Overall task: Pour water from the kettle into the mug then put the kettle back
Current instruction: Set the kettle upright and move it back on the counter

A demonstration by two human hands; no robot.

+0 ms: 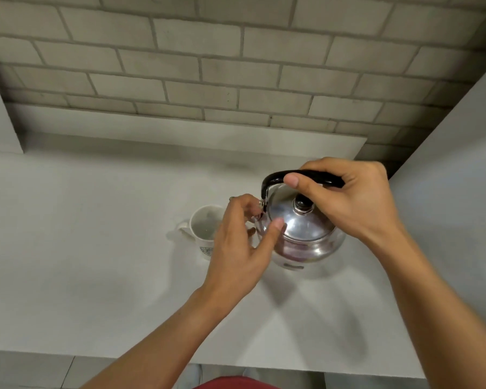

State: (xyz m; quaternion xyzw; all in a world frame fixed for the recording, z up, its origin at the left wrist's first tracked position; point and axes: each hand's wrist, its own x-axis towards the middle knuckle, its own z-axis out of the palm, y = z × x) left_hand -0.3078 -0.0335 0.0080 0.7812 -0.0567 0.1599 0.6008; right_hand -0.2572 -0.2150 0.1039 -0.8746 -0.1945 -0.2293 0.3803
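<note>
A shiny steel kettle (306,234) with a black arched handle and a black lid knob stands on the white counter (96,248), right of centre. My right hand (348,197) is closed around the handle from above. My left hand (239,242) is at the kettle's left side where the spout is, fingers curled against it and thumb resting on the kettle's shoulder; the spout is hidden behind the fingers. A white mug (204,228) with a small printed mark stands just left of the kettle, handle pointing left, partly hidden by my left hand. Its inside looks wet or holds a little water.
A grey brick wall (236,66) rises behind the counter above a low white ledge. A white panel (460,178) closes the right side. The counter's front edge runs along the bottom, with floor tiles below it.
</note>
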